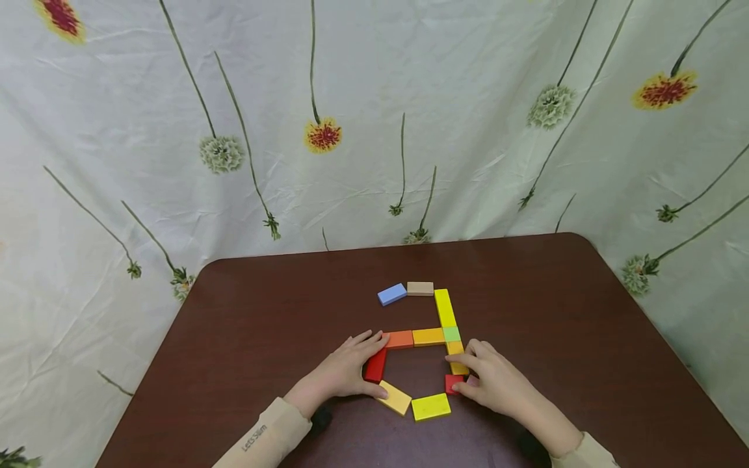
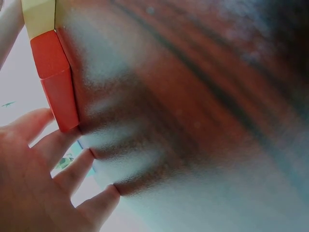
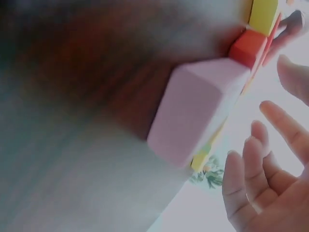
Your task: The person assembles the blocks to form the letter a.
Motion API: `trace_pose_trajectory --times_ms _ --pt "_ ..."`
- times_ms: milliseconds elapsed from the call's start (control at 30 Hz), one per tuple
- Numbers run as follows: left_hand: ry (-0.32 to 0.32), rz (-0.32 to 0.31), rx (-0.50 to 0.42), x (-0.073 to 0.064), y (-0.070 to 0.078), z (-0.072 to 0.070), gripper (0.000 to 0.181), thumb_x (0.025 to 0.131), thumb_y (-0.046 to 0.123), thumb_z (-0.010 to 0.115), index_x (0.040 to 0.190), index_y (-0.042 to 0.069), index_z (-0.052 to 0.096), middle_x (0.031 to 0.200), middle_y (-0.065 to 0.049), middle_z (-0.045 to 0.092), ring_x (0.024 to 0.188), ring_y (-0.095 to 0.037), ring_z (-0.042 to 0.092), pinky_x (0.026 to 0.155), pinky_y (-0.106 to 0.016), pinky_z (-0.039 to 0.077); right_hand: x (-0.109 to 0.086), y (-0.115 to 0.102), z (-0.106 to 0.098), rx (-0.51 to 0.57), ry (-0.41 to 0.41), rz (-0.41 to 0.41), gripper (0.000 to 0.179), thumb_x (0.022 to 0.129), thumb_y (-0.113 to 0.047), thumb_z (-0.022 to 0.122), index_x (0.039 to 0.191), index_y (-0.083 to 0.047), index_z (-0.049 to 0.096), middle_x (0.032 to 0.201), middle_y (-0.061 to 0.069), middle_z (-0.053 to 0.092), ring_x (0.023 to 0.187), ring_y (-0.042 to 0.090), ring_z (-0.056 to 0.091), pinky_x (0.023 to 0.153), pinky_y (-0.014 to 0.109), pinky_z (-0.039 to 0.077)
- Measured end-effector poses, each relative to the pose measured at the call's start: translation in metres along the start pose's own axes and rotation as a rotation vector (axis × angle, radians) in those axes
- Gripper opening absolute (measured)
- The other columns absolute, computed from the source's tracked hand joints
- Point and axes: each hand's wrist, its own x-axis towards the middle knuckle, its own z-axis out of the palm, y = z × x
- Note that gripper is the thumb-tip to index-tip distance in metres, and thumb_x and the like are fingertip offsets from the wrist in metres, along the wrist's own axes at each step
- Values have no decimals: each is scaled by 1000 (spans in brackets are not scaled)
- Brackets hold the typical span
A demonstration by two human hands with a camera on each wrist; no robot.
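Note:
Coloured wooden blocks lie end to end in a loop on the table. My left hand (image 1: 348, 369) rests spread at its left side, fingertips at the orange block (image 1: 400, 340) and the dark red block (image 1: 376, 365). Its thumb lies at the pale yellow block (image 1: 396, 398). My right hand (image 1: 497, 380) hovers by the small red block (image 1: 453, 384) and the pink block (image 3: 193, 106), fingers loosely bent and holding nothing. It partly hides the pink block in the head view. A bright yellow block (image 1: 431, 407) closes the near side.
An amber block (image 1: 428, 336), a green block (image 1: 451, 334) and a long yellow block (image 1: 445, 308) run along the far and right sides. Beyond lie a tan block (image 1: 420, 288) and a blue block (image 1: 392, 294). A flowered cloth (image 1: 363, 188) hangs behind the dark table (image 1: 281, 299).

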Motion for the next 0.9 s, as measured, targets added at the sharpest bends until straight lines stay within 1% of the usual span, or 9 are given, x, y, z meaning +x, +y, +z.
trace_pose_trajectory --times_ms 33,100,167,267,367,433,533,667,900 --pt "1 0 1 0 0 0 100 75 54 80 155 15 34 161 -9 32 150 -35 22 119 -59 20 1 1 -1 -7 11 24 44 76 -24 85 118 -15 73 90 -5 49 84 9 43 63 18 42" --pt "1 1 4 0 0 0 100 75 55 80 155 15 34 161 -9 32 150 -35 22 119 -59 20 4 2 -2 -13 24 74 45 77 -25 84 119 -15 72 97 -3 54 91 12 48 70 22 51" --pt "2 2 3 0 0 1 100 75 54 80 155 15 34 160 -9 32 150 -36 23 119 -59 20 7 5 -4 -10 18 114 48 79 -28 83 123 -14 69 110 1 58 102 18 53 81 32 56" --pt "0 3 2 -1 0 1 100 75 55 80 155 15 34 160 -8 32 150 -35 23 119 -59 20 12 10 -6 27 -23 157 55 81 -31 81 130 -12 64 131 12 57 118 31 54 92 48 55" --pt "0 3 -2 -1 0 1 100 75 56 79 155 15 34 160 -8 32 150 -35 23 119 -58 20 17 13 -6 66 -84 192 63 82 -34 79 136 -10 59 144 18 49 128 38 50 98 56 50" --pt "0 1 -6 -1 0 1 100 75 56 79 155 16 34 160 -8 32 150 -35 23 120 -58 20 20 15 -6 78 -121 209 67 83 -36 79 140 -10 55 149 19 45 131 40 47 100 58 48" --pt "1 -1 -8 -1 0 0 100 75 56 79 155 16 34 161 -7 32 150 -34 23 120 -58 21 25 17 -3 86 -155 227 69 83 -38 77 142 -12 53 153 18 41 134 41 45 102 59 45" --pt "3 0 -10 -1 0 0 100 75 55 79 155 16 34 161 -7 32 150 -34 23 120 -58 21 29 19 -1 85 -173 226 66 85 -37 76 142 -15 54 154 17 40 135 41 44 103 60 44" --pt "4 -2 -2 -2 0 0 100 75 56 79 155 16 34 160 -7 33 150 -34 23 119 -58 22 33 22 2 44 -185 194 61 85 -34 76 141 -17 56 154 17 40 135 41 43 102 58 46"
